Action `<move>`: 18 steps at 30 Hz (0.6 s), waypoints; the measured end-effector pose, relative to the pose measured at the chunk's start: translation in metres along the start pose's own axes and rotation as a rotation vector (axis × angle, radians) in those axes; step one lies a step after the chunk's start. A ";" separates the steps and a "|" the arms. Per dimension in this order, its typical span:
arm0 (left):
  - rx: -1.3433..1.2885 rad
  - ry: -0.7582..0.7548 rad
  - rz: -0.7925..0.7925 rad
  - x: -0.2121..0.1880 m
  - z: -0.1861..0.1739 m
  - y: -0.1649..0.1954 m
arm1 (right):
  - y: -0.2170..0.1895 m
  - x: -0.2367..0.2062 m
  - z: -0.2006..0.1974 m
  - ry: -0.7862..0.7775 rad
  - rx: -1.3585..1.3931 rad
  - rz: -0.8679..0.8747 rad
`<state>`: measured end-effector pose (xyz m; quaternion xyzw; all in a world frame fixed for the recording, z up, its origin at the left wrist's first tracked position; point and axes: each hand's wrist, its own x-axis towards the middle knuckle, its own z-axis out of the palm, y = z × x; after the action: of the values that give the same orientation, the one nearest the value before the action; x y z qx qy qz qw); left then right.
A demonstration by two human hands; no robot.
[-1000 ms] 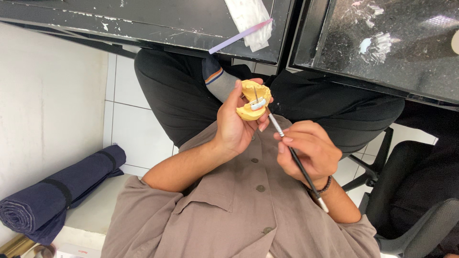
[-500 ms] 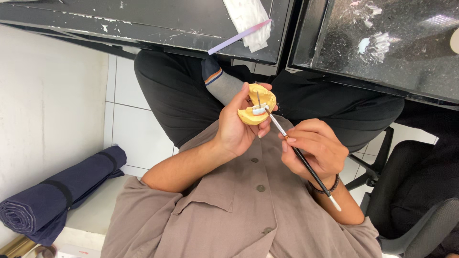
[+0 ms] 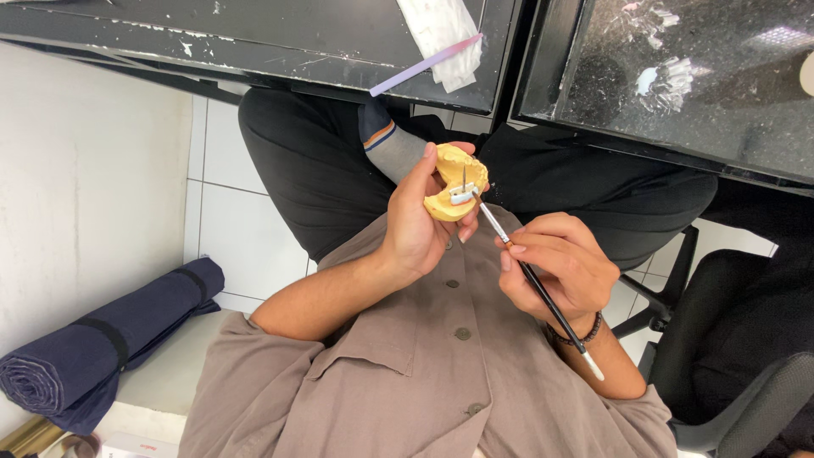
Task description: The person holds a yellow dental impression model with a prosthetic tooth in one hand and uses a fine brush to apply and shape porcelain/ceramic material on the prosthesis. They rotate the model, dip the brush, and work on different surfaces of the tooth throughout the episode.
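Observation:
My left hand (image 3: 414, 236) holds a yellow plaster dental model (image 3: 449, 206) up over my lap, thumb along its left side. A small white tooth piece with a thin metal pin (image 3: 462, 195) sits on the model. My right hand (image 3: 560, 273) grips a thin black brush (image 3: 541, 293) like a pen. The brush's tip touches the white piece, and its white end points down to the right. Both hands are close together above my brown buttoned shirt (image 3: 441, 382) and black trousers (image 3: 305, 170).
A black tabletop (image 3: 254, 34) runs along the top, with a folded white tissue (image 3: 441, 30) and a purple stick (image 3: 424, 66) at its edge. A rolled navy mat (image 3: 102, 339) lies on the floor at left by a white wall. A black chair (image 3: 738, 373) stands at right.
My left hand has turned and shifted the model slightly right and down. My right hand moved a little right and lower, keeping the brush tip at the white piece.

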<state>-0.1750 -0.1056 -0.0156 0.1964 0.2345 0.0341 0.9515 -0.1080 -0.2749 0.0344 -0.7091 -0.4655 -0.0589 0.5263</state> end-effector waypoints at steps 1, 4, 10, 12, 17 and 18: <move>0.003 0.002 0.000 0.000 0.000 0.000 | 0.000 0.000 0.000 -0.004 -0.008 -0.004; 0.013 -0.002 0.001 0.000 0.001 0.001 | 0.000 0.000 0.001 -0.005 -0.020 -0.012; 0.020 -0.005 0.019 -0.001 0.002 0.000 | 0.001 0.000 0.001 0.000 -0.016 -0.014; 0.011 -0.005 0.017 -0.001 0.002 0.000 | 0.001 -0.001 0.000 0.004 -0.017 -0.015; 0.014 -0.003 0.019 -0.001 0.001 0.001 | 0.000 -0.001 0.000 -0.012 -0.045 -0.013; 0.017 -0.005 0.020 0.000 0.001 0.001 | 0.000 -0.001 0.000 -0.006 -0.035 -0.012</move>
<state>-0.1749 -0.1056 -0.0143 0.2068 0.2305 0.0411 0.9500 -0.1085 -0.2756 0.0334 -0.7155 -0.4701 -0.0681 0.5122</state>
